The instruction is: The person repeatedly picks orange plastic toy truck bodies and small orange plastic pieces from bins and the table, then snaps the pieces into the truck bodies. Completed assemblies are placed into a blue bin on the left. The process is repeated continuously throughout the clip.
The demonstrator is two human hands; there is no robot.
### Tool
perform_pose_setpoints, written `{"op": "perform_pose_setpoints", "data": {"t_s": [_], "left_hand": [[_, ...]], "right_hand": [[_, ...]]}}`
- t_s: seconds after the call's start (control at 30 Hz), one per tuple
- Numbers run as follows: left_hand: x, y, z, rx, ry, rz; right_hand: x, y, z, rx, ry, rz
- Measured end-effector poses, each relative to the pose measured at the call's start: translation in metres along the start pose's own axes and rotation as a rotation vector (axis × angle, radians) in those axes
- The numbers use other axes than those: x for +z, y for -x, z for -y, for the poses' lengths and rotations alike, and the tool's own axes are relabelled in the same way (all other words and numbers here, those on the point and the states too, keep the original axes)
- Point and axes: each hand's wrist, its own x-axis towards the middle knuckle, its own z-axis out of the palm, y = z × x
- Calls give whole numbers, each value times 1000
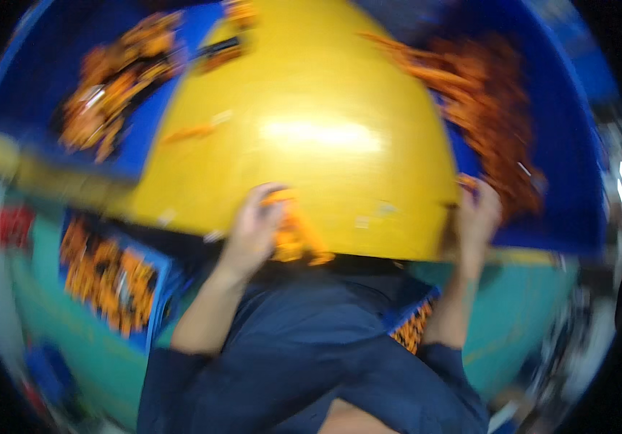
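At the yellow table's (pixel 311 137) near edge, the left hand (pixel 253 228) grasps a bundle of orange strips (pixel 293 235), their long axis running away from the person. The right hand (pixel 477 217) touches the near right corner; blur hides its grip.

blurred red package (pixel 14 226) at far left, small pale labels (pixel 362 221) on the yellow table's near edge

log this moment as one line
left hand: holds orange parts | right hand: at yellow table edge, grip unclear | blue bin: orange pieces | picture blurred
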Motion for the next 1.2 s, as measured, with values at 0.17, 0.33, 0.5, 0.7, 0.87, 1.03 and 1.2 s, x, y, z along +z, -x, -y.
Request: {"op": "perform_pose_setpoints", "data": {"t_s": [0.17, 0.33, 0.5, 0.7, 0.87, 1.03, 1.2], "left_hand": [[-42, 27, -20, -92, -126, 108], [-129, 88, -38, -105, -280, -253], [-285, 170, -53, -111, -692, -1119], [-366, 178, -86, -32, -1244, -1581], [-206, 95, -82, 228, -672, -800], [-110, -42, -102, 630, -1275, -561], [-140, -156, -136, 536, -1674, -917]], "right_hand": [[15, 21, 47, -11, -498, 275], [48, 27, 40, 353, -1069, 619], [47, 44, 55, 426, -1111, 666], [42, 43, 71, 407, -1187, 613], [37, 56, 74, 481, -1191, 596], [33, 68, 83, 353, -1101, 621], [12, 87, 77, 413, -1075, 602]]}}
